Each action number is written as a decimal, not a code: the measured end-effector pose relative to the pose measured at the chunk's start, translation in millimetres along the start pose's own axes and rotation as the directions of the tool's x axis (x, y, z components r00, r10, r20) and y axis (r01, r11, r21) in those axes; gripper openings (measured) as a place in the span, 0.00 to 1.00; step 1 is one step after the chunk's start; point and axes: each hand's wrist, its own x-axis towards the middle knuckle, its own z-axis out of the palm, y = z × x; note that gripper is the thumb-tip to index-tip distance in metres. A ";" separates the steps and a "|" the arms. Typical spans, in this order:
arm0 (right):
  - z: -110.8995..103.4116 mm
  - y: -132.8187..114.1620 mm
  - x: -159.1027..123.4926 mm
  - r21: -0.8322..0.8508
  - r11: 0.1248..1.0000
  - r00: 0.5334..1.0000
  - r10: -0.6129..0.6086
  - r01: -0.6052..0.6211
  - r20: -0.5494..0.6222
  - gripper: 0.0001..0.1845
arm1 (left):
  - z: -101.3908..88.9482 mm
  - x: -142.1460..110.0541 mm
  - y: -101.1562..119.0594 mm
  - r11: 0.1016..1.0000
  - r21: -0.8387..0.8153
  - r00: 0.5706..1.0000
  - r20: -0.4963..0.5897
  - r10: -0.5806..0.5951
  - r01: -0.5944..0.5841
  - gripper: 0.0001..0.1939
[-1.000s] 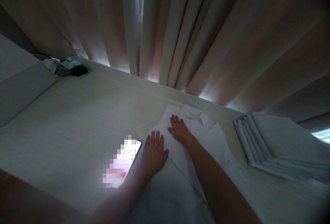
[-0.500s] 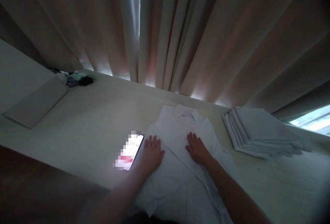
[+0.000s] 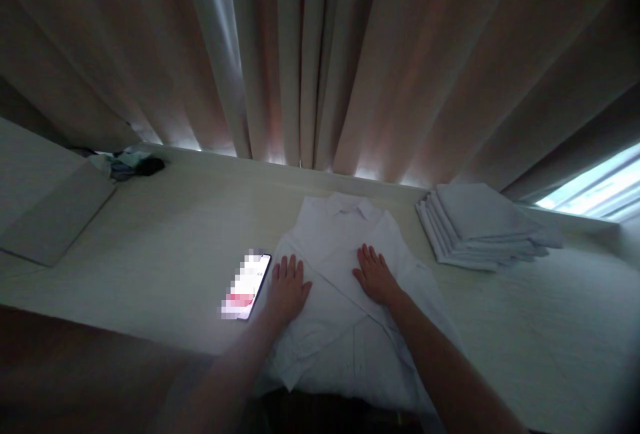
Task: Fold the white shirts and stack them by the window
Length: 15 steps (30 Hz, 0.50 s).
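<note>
A white collared shirt [image 3: 330, 247] lies spread on the pale table, collar toward the curtains, its sleeves folded across the body. My left hand [image 3: 289, 291] rests flat on the shirt's left side, fingers stretched out. On the right half of the chest lies my right hand [image 3: 375, 275], also flat with its fingers spread a little. Neither hand grips the cloth. Just left of my left hand, a phone [image 3: 247, 284] with a lit, partly blurred screen lies on the table.
A stack of folded white cloth [image 3: 480, 227] sits at the right back of the table [image 3: 200, 221]. At the far left are a grey-white panel [image 3: 60, 214] and a small heap of dark and pale cloth [image 3: 131, 162]. Long curtains [image 3: 425, 74] hang behind the table.
The camera view has turned a little to the right, so the surroundings shift left. Both hands stay flat at about the same places on the shirt.
</note>
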 end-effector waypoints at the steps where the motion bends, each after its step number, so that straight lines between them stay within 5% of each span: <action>1: -3.6 -1.1 -7.9 0.004 1.000 1.000 -0.008 0.008 -0.004 0.34 | -2.1 -0.4 2.9 1.000 -0.004 1.000 0.007 0.008 -0.008 0.29; 5: -10.3 1.0 -55.6 0.000 0.999 0.999 -0.050 0.050 0.003 0.34 | -10.7 -7.6 21.7 0.992 -0.034 0.993 -0.016 0.120 -0.120 0.30; 9: -2.8 12.1 -104.6 -0.020 0.999 0.999 0.039 -0.039 0.005 0.34 | -10.2 -19.9 35.8 0.980 -0.054 0.981 0.013 0.194 -0.193 0.30; 15: 5.7 16.1 -129.0 -0.013 0.990 0.989 0.141 -0.142 -0.039 0.34 | -3.0 -28.3 36.2 0.975 -0.005 0.975 0.015 0.223 -0.223 0.29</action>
